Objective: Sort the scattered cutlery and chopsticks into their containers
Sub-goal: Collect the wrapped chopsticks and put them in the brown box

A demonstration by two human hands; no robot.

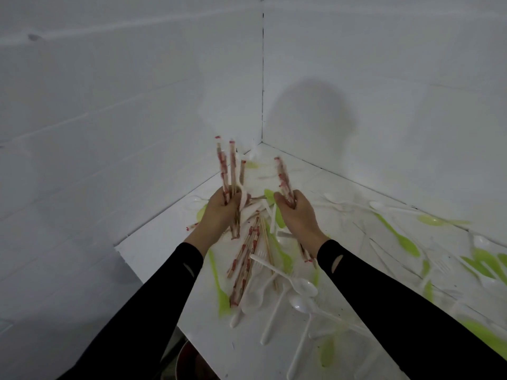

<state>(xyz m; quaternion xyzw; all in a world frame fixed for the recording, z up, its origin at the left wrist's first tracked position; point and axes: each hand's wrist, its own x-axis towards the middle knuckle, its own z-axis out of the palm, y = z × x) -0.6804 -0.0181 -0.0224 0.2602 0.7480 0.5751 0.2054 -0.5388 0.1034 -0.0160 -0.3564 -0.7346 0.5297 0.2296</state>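
Note:
My left hand grips a fanned bundle of paper-wrapped chopsticks with red print, their ends pointing up towards the wall corner. My right hand holds a smaller bunch of wrapped chopsticks, also upright and blurred. Both hands hover above the white table. Below them lies a pile of more wrapped chopsticks, white plastic spoons and forks, and green plastic spoons. No container shows clearly.
White walls meet in a corner right behind the table. Cutlery is strewn over the table's right side. The table's left edge drops off; a dark round object sits below it at the bottom.

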